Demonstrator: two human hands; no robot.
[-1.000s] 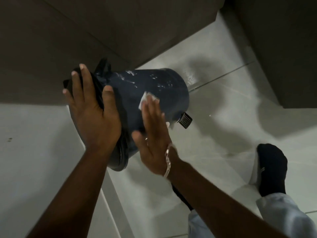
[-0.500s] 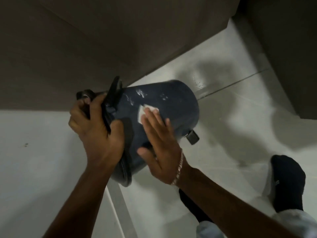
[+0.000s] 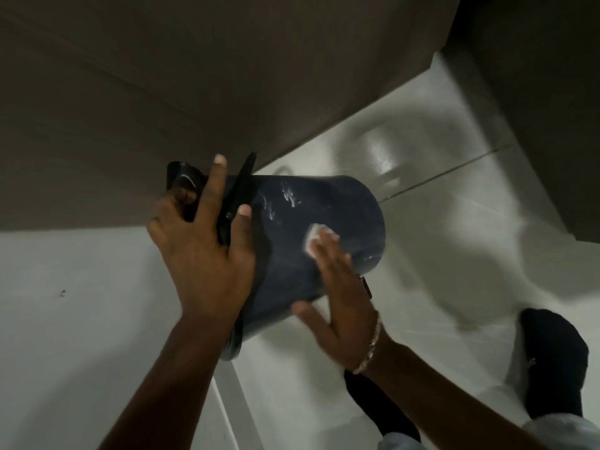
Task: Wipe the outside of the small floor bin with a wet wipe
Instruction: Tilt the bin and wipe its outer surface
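A small dark blue floor bin is held tipped on its side above the pale tiled floor, its base pointing right. My left hand grips its rim and black lid end. My right hand lies flat on the bin's side and presses a folded white wet wipe under the fingertips. White wet streaks show on the bin's upper side. The bin's pedal sticks out near my right wrist.
A brown cabinet front stands right behind the bin, and a second dark unit at the right. My feet in dark socks rest on the glossy floor tiles at the lower right. A white surface fills the lower left.
My right hand has slid the wipe along the bin's side toward its base. The left hand shifted its grip on the rim, and the bin tilted slightly.
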